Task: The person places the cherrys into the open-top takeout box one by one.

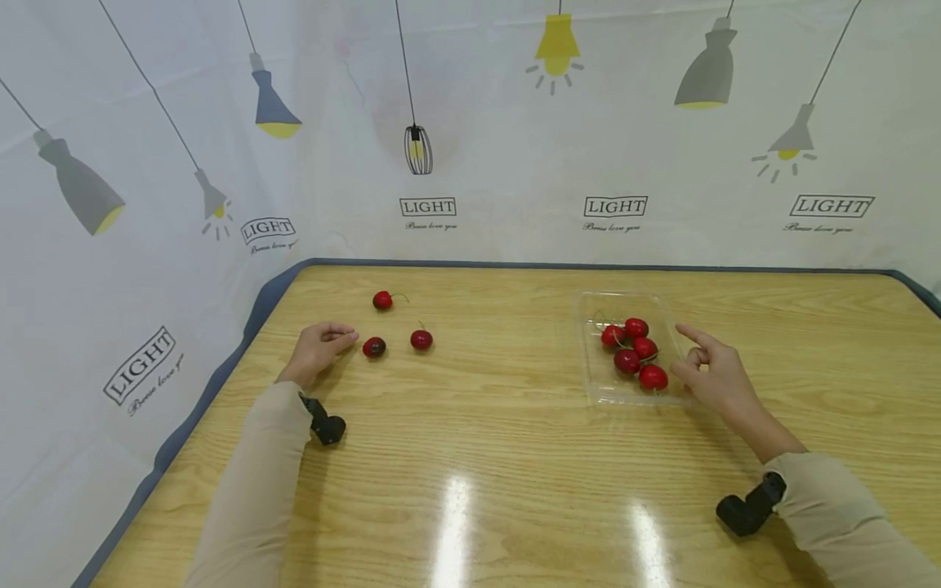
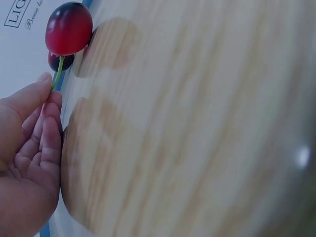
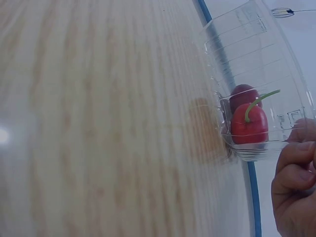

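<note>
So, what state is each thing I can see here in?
Left hand: pinching a cherry's stem.
Right hand: at the container's right edge; grip unclear.
Near cherry: stem pinched by the left hand.
Far cherry: loose on the table, stem attached.
Third cherry: also loose, stem attached.
Plastic container: open-topped, holding fruit.
Cherries inside: five visible, bunched together.

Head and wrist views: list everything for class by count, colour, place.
Table: one, light wood, foreground.
Edging: one, blue, table border.
Backdrop: one, white, behind table.
Lamp prints: seven, mixed colours, backdrop.
Labels: five, black, backdrop.
Box: one, clear, table right.
Boxed cherries: five visible, red, box.
Loose cherries: three, red, table left.
Cameras: two, black, sleeve ends.
Sleeves: two, beige, lower sides.
Left grip: one, bare, pinching a loose cherry's stem.
Right grip: one, bare, box's right edge.
</note>
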Demonstrator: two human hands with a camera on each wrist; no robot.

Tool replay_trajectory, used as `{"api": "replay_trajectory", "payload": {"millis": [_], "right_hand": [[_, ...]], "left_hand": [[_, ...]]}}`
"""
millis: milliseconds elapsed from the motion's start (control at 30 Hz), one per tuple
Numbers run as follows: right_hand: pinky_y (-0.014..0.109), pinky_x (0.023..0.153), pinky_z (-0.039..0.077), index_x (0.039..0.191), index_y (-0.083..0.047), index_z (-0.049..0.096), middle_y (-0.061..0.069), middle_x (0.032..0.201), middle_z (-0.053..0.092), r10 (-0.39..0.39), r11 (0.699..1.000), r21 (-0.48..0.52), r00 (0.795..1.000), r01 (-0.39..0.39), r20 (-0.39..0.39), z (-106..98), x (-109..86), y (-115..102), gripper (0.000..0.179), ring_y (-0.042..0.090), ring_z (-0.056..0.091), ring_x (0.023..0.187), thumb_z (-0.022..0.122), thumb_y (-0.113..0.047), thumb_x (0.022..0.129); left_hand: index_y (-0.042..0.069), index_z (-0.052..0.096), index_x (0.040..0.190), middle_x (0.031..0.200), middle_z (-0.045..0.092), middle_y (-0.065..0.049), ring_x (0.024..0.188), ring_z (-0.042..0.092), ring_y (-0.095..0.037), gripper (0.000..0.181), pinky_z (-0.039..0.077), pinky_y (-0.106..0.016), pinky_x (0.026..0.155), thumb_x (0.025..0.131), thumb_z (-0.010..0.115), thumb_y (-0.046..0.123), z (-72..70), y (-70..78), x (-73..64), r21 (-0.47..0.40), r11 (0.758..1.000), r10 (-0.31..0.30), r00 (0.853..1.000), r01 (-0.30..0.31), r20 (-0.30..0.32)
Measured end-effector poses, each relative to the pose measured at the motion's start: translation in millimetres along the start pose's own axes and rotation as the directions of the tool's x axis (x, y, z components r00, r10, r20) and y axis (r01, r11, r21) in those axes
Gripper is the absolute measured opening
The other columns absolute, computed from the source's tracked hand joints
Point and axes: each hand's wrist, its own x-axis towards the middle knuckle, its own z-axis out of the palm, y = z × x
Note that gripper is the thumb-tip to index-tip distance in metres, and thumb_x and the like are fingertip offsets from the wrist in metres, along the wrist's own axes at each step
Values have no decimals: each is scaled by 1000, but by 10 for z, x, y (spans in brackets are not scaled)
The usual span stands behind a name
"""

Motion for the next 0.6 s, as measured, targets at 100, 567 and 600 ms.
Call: {"api": "replay_trajectory", "payload": {"millis": [100, 567, 600], "right_hand": [[24, 44, 31, 133, 8, 30, -3, 57, 38, 0, 1000, 12, 1000, 0, 2, 2, -2, -2, 55, 7, 33, 48, 47, -1, 82], [23, 44, 32, 133, 8, 29, -3, 58, 38, 6, 1000, 19, 1000, -6, 3, -5, 4, 15, 55, 6, 34, 49, 47, 0, 82], [23, 45, 32, 133, 9, 29, -3, 58, 38, 7, 1000, 17, 1000, -8, 3, -8, 3, 16, 55, 6, 34, 49, 47, 0, 82]], "left_hand": [[-1, 54, 112, 98, 52, -6, 83, 44, -14, 38, 37, -22, 68, 87, 56, 28, 2, -6, 6, -1, 1000, -6, 1000, 6, 5], [-1, 54, 111, 93, 55, -3, 80, 50, -9, 34, 41, -21, 70, 88, 55, 24, -7, 14, 9, -81, 996, -35, 999, 35, 5], [-1, 54, 111, 93, 55, -3, 80, 50, -9, 33, 42, -22, 70, 88, 55, 23, -8, 18, 10, -94, 995, -34, 999, 35, 6]]}}
